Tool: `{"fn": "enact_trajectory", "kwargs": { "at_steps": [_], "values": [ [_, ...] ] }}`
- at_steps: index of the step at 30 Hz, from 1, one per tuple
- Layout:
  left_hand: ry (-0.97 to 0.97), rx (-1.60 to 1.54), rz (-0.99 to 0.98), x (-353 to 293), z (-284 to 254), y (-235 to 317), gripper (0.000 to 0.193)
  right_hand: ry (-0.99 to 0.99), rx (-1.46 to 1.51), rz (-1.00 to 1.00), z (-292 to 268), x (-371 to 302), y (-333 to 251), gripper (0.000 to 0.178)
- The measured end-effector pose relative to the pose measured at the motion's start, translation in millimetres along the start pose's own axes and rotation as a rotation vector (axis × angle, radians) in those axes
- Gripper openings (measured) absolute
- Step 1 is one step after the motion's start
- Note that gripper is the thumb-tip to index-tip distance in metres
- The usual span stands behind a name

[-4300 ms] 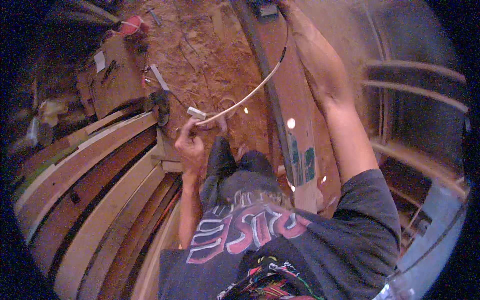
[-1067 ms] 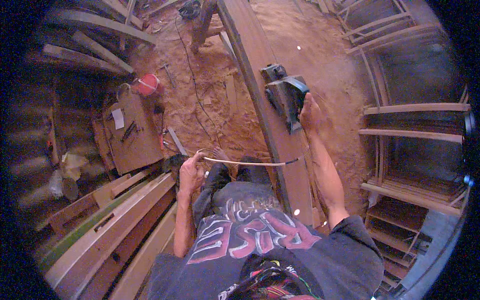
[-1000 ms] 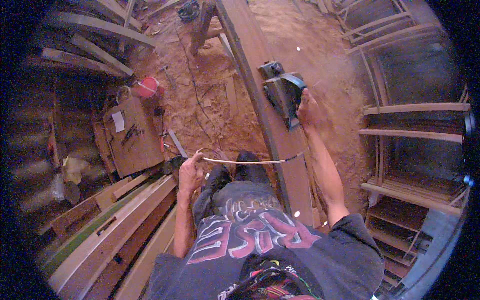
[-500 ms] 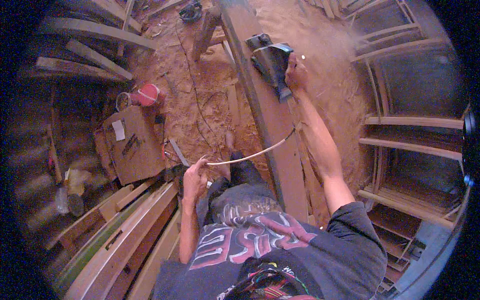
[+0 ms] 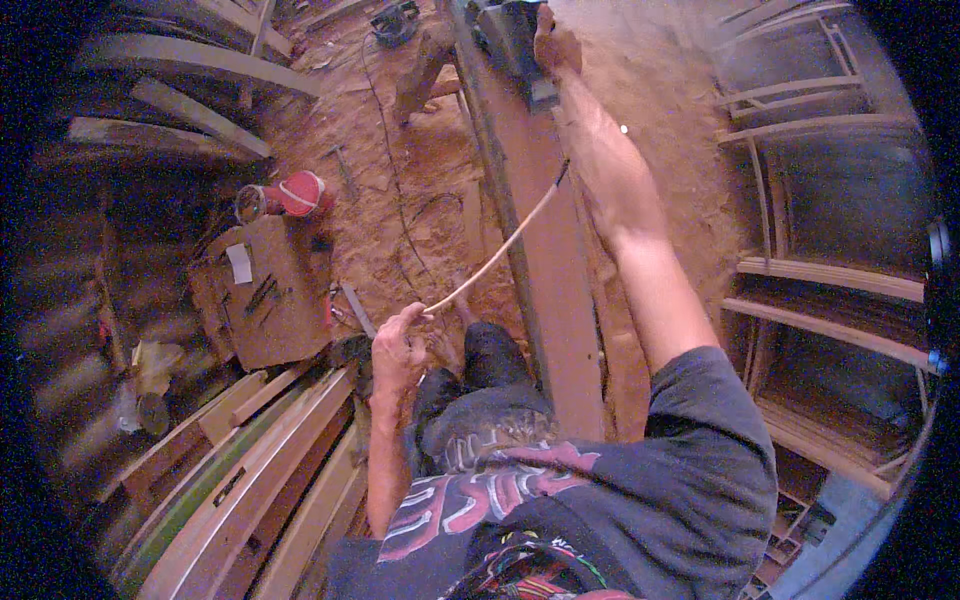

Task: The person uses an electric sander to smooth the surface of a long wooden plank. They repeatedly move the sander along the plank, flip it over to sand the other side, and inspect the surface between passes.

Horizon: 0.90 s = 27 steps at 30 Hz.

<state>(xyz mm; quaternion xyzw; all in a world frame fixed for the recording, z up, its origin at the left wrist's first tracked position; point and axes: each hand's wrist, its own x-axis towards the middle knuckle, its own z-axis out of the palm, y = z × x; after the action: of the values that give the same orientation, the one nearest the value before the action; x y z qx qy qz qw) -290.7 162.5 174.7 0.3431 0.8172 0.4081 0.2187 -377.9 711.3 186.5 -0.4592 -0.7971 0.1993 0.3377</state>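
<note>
A long wooden beam (image 5: 562, 290) runs from near my body to the far edge of the view. At its far end sits a dark electric planer (image 5: 512, 45), partly cut off by the top of the picture. My right hand (image 5: 556, 45) is closed round its handle, arm stretched far out. A pale power cord (image 5: 490, 262) curves back over the beam to my left hand (image 5: 400, 345). The left fingers are pinched on the cord, left of the beam and above my leg.
A cardboard box (image 5: 268, 290) with a red bucket (image 5: 302, 192) behind it stands at left. Planks (image 5: 250, 480) lie near left. Another corded power tool (image 5: 394, 22) rests on the ground at the far left of the beam. Wooden frames (image 5: 820, 270) line the right side; sawdust covers the floor.
My right hand has pushed the planer farther away along the beam. The cord has drawn out straighter and steeper, while my left hand keeps its hold on it.
</note>
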Motion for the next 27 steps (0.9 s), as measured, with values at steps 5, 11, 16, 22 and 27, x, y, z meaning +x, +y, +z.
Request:
{"fn": "enact_trajectory", "kwargs": {
  "at_steps": [5,11,16,22,27],
  "values": [
    [0.042,-0.030,0.011,-13.0,-16.5,-6.9,0.042,-0.086,-0.074,0.042,2.5,-44.2,-6.9,0.080],
    [0.001,0.031,0.020,-25.7,-30.7,-44.7,0.041,-0.086,-0.353,-0.352,-67.4,-157.7,144.3,0.054],
    [-0.142,0.117,0.017,-44.8,-22.3,-51.7,0.035,-0.057,-0.030,0.019,-222.6,-427.2,156.8,0.050],
    [-0.366,0.094,0.102,-72.0,12.0,-46.2,0.033,-0.213,0.457,0.575,-337.4,-590.0,115.3,0.064],
    [-0.391,0.118,0.141,-77.1,24.2,-39.1,0.036,-0.258,0.360,0.582,-320.7,-556.2,111.7,0.067]
  ]
}}
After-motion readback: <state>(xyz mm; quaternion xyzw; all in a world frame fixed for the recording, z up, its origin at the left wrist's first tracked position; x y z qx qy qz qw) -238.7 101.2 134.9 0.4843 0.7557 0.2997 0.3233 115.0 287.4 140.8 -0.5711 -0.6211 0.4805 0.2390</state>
